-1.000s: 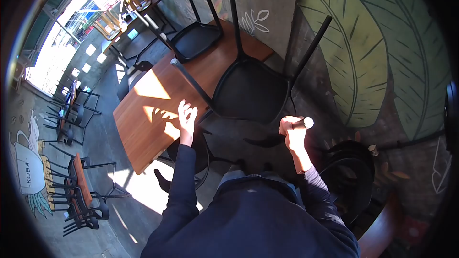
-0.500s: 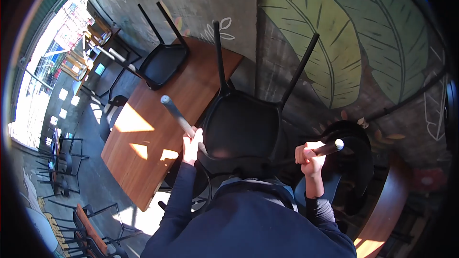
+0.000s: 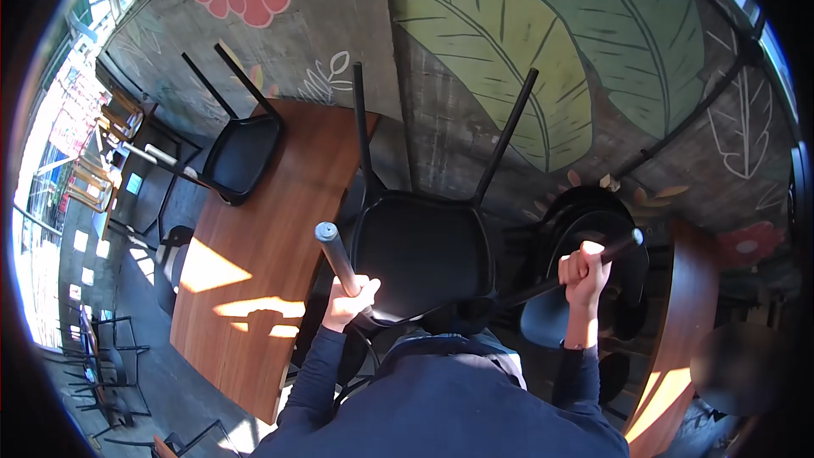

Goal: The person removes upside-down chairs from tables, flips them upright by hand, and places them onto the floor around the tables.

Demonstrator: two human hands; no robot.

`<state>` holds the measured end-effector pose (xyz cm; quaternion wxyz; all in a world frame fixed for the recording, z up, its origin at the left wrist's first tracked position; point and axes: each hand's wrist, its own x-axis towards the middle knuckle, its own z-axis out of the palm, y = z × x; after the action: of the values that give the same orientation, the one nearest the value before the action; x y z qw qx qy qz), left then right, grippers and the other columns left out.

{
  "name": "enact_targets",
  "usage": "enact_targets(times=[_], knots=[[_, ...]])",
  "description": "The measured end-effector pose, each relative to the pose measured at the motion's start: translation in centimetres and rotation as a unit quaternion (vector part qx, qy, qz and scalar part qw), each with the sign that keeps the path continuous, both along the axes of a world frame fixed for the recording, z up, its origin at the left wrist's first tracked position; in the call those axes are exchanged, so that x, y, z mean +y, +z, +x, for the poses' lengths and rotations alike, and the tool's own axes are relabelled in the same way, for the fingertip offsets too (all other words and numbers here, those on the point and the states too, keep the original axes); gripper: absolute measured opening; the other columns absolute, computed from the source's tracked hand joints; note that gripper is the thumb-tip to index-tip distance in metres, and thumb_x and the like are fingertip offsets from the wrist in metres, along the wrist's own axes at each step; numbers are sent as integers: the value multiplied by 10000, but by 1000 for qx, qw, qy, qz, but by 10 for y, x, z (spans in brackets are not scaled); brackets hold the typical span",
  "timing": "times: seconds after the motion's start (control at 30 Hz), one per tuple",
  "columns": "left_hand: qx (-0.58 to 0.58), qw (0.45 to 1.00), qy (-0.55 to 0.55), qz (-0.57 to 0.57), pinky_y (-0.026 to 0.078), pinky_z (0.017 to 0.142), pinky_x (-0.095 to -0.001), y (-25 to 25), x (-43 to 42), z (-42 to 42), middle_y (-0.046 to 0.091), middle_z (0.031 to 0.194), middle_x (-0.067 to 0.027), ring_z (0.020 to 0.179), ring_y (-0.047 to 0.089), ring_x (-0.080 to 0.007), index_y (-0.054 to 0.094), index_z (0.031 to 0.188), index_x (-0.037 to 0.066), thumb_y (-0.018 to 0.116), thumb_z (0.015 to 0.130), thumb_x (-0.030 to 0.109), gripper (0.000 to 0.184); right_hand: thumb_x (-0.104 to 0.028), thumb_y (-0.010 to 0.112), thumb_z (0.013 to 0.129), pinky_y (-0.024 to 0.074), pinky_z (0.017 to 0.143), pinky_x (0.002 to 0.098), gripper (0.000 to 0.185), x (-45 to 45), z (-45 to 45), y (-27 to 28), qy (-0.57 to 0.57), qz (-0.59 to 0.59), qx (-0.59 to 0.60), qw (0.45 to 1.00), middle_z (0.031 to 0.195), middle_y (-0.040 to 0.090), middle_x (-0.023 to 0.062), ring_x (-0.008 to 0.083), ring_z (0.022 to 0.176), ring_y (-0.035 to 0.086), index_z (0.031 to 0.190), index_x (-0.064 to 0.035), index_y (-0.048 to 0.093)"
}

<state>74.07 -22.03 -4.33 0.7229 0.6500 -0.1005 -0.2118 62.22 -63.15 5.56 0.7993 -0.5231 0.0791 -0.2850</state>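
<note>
A black chair point(image 3: 422, 259) is upside down in front of my body, the underside of its seat facing up. My left hand point(image 3: 349, 304) is closed around one of its near legs, whose grey tip points up and away. My right hand point(image 3: 585, 273) grips the other near leg, its pale tip sticking out past my fist to the right. The chair's two far legs extend toward the wall, untouched. My body partly hides the chair's near side and backrest.
To the left runs a wooden table point(image 3: 263, 271) with another upturned black chair point(image 3: 244, 153) on it. Dark stacked chairs point(image 3: 593, 220) stand right of the held chair, beside a second wooden table point(image 3: 674, 348). A painted concrete wall point(image 3: 356, 8) closes off the far side.
The view has turned to the right and the left-hand table appears further left. Both hands keep their hold on the chair legs, with my right hand further right in view.
</note>
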Motion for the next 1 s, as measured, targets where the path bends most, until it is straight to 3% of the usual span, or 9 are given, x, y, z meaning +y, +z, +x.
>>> enact_targets(times=[0.17, 0.23, 0.4, 0.43, 0.57, 0.7, 0.77, 0.87, 1.0], knots=[[46, 975, -77, -204, 363, 451, -228, 39, -25, -12, 530, 557, 5, 488, 498, -61, 543, 608, 34, 646, 889, -17, 304, -131, 473, 940, 262, 357, 277, 327, -29, 6, 37, -38, -29, -7, 999, 412, 303, -16, 89, 320, 251, 627, -112, 381], [0, 996, -55, -75, 381, 460, -227, 56, -34, -27, 584, 584, -7, 504, 532, -69, 615, 663, 25, 688, 899, 32, 247, -230, 447, 978, 316, 413, 284, 302, -46, 3, 40, -29, -40, -38, 998, 440, 329, -14, 84, 335, 253, 709, -99, 406], [-24, 998, -57, -27, 378, 439, -222, 61, -46, -63, 598, 617, -64, 457, 484, -77, 559, 666, 36, 710, 869, -8, 257, -554, 302, 1026, 472, 750, 385, 592, -48, -22, 26, -162, 89, -70, 980, 708, 567, 100, 219, 702, 590, 951, -26, 560], [-26, 997, -56, -40, 385, 452, -223, 62, -49, -63, 600, 617, -41, 478, 504, -70, 585, 682, 31, 728, 868, 5, 237, -623, 275, 1017, 455, 872, 413, 672, -66, -37, -9, -81, 66, -61, 993, 832, 616, 135, 260, 903, 606, 1060, -31, 589], [-45, 996, -64, -42, 392, 469, -223, 69, -57, -64, 601, 608, 1, 502, 538, -56, 631, 712, 19, 754, 871, 23, 202, -463, 424, 1034, 532, 736, 380, 423, -40, -66, -163, -122, 211, 235, 941, 893, 661, 103, 237, 776, 647, 1054, -79, 600], [-45, 996, -75, -36, 378, 443, -227, 77, -70, -66, 598, 594, -6, 467, 520, -56, 629, 717, 17, 741, 886, 33, 203, -312, 592, 948, 567, 666, 377, 331, 12, -113, -291, 151, 86, 491, 853, 927, 684, 84, 222, 771, 679, 1180, -77, 615], [-63, 995, -62, -49, 378, 439, -226, 75, -73, -65, 599, 594, -7, 465, 518, -55, 628, 720, 18, 741, 889, 40, 204, -249, 647, 883, 577, 785, 409, 455, 28, -131, -347, 205, -44, 582, 786, 1062, 707, 137, 297, 892, 704, 1286, -45, 590], [-17, 998, -55, -18, 383, 440, -221, 93, -79, -47, 589, 590, -12, 470, 513, -56, 617, 720, 18, 714, 906, 28, 209, -176, 634, 850, 533, 945, 405, 522, 29, -156, -420, 322, -342, 562, 681, 1241, 669, 205, 351, 1097, 666, 1353, -54, 564], [-21, 991, -91, -99, 391, 443, -217, 93, -75, -25, 601, 611, -41, 475, 510, -64, 630, 753, -2, 690, 919, 18, 178, -95, 614, 796, 464, 1049, 392, 679, 41, -147, -434, 226, -363, 528, 734, 1286, 627, 258, 377, 1214, 598, 1459, -81, 467]])
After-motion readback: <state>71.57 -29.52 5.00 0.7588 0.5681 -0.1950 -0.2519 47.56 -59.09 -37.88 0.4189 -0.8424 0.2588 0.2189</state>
